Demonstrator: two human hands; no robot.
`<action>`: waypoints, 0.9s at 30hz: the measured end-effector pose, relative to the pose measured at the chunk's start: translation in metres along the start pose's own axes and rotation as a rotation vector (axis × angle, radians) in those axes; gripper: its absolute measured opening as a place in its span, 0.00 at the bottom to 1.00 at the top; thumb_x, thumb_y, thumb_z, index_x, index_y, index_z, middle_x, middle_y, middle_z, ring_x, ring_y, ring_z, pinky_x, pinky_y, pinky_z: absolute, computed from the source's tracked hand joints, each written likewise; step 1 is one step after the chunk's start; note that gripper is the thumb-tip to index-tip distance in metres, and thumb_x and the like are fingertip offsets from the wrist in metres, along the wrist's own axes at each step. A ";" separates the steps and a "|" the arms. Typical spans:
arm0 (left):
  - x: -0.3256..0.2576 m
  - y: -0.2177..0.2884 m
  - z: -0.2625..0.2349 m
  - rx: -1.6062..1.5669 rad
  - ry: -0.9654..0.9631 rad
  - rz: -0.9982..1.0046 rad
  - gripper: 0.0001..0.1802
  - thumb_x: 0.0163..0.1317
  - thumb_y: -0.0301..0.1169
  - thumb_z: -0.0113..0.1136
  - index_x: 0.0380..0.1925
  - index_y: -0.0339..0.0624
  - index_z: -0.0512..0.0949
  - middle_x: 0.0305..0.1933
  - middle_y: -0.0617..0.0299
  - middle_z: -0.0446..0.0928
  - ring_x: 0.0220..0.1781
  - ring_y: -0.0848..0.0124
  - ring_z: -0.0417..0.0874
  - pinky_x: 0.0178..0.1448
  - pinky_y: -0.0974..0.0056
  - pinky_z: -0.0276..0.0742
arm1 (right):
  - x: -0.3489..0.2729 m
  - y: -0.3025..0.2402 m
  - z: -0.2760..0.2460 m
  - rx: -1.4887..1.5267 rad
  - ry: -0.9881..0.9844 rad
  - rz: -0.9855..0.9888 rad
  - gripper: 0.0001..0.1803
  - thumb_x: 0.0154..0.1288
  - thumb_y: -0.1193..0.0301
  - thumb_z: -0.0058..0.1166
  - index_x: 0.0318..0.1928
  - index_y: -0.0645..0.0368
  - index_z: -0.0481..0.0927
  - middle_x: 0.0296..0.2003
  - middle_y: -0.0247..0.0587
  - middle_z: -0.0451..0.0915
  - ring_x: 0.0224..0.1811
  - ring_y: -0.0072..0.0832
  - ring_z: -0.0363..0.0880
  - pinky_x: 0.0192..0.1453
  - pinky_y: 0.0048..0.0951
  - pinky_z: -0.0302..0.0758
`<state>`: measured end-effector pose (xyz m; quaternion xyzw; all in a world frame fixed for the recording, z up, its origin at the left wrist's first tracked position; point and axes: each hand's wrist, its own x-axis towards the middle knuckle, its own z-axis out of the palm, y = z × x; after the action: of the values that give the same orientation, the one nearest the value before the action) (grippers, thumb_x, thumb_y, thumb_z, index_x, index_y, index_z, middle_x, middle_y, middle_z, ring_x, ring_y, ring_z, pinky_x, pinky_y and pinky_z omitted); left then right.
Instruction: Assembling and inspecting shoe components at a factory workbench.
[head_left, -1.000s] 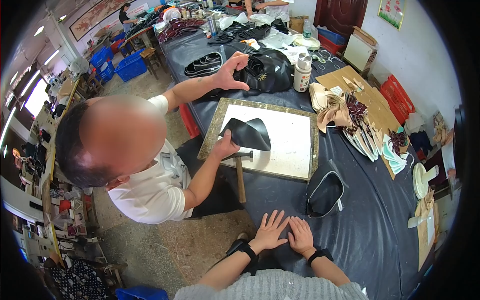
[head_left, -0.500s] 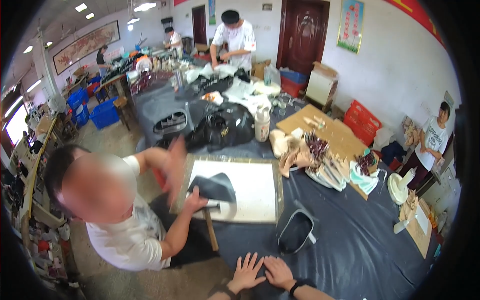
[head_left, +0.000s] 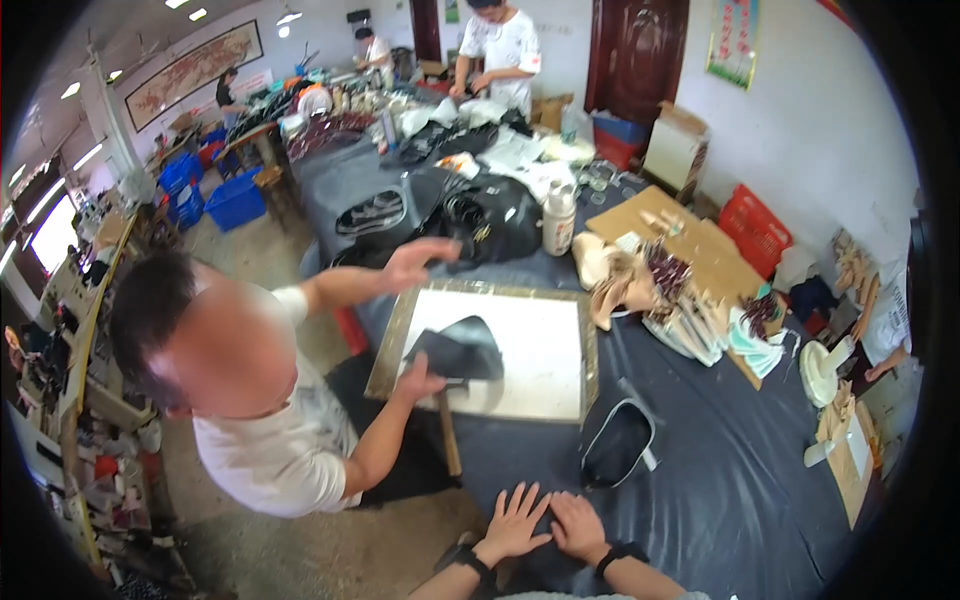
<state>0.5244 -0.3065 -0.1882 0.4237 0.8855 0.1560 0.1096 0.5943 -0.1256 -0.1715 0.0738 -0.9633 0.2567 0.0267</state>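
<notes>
My left hand (head_left: 515, 522) lies flat on the near edge of the dark-covered table (head_left: 720, 490), its fingers spread. Beside it, almost touching, rests my right hand (head_left: 578, 526), also flat and holding nothing. Nearest to both is a black curved piece with a pale rim (head_left: 618, 447), just beyond my right hand. To the left, a co-worker (head_left: 270, 410) grips a black flat piece (head_left: 465, 350) over a white board (head_left: 545, 350) with a worn frame. The co-worker's other hand (head_left: 420, 262) is raised, with nothing visible in it.
A wooden handle (head_left: 449, 440) sticks out at the board's near edge. Farther back stand a pale bottle (head_left: 559, 220) and a heap of black material (head_left: 500, 215). Beige pieces (head_left: 615, 285) lie at right by a brown board (head_left: 690, 230). Other people work at the far end.
The whole view has shifted, moving the scene rightward and slightly up. The co-worker's raised hand has swung out toward the far side of the board. My hands stay flat on the table.
</notes>
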 end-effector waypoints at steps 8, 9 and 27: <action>0.016 0.008 -0.035 -0.090 0.058 0.027 0.49 0.53 0.55 0.61 0.71 0.48 0.56 0.77 0.49 0.50 0.78 0.48 0.46 0.76 0.38 0.39 | 0.010 -0.007 -0.024 -0.073 0.118 -0.021 0.29 0.59 0.69 0.53 0.63 0.61 0.69 0.62 0.47 0.72 0.66 0.43 0.67 0.70 0.48 0.61; 0.021 0.007 -0.036 -0.080 0.046 0.018 0.49 0.53 0.55 0.61 0.71 0.48 0.56 0.77 0.49 0.50 0.78 0.48 0.46 0.76 0.38 0.39 | 0.016 -0.007 -0.028 -0.075 0.097 -0.011 0.29 0.60 0.69 0.53 0.63 0.61 0.68 0.62 0.47 0.71 0.67 0.43 0.67 0.71 0.48 0.60; 0.014 0.000 -0.021 -0.107 -0.081 -0.041 0.48 0.57 0.57 0.58 0.73 0.52 0.53 0.79 0.49 0.42 0.80 0.48 0.37 0.76 0.38 0.30 | 0.012 -0.003 -0.015 -0.103 0.049 -0.009 0.31 0.58 0.67 0.54 0.63 0.60 0.69 0.63 0.44 0.71 0.67 0.38 0.66 0.73 0.43 0.59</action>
<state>0.5090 -0.2989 -0.1698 0.4051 0.8792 0.1837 0.1709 0.5833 -0.1223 -0.1561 0.0703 -0.9740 0.2083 0.0550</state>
